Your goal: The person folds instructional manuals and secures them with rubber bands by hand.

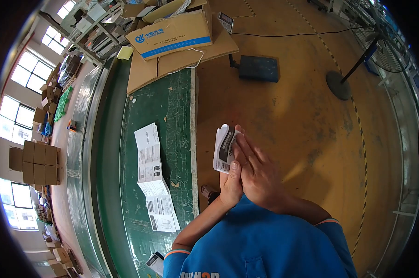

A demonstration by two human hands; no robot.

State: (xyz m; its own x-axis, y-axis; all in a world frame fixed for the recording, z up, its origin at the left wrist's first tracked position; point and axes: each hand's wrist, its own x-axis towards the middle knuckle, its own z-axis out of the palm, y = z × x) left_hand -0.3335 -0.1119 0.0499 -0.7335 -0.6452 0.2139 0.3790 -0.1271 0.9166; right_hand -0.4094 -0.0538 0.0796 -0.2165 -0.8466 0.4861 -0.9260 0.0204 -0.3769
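A folded instruction leaflet (225, 149), white with a black printed band, stands upright in front of my body. My left hand (229, 186) grips it from the left and below, its thumb up against my other hand; the left fingers are mostly hidden behind the paper. My right hand (258, 175) lies against the leaflet's right side with its fingers stretched out flat, and the two palms are close together. On the green table to the left rests an unfolded leaflet (150, 180) with printed text and creases.
A cardboard box (170, 34) sits on flat cardboard (142, 74) at the table's far end. Another printed paper (156, 263) lies near the table's near edge. A platform scale (258, 69) and a standing fan (339, 85) are on the floor ahead. A conveyor (82, 153) runs left.
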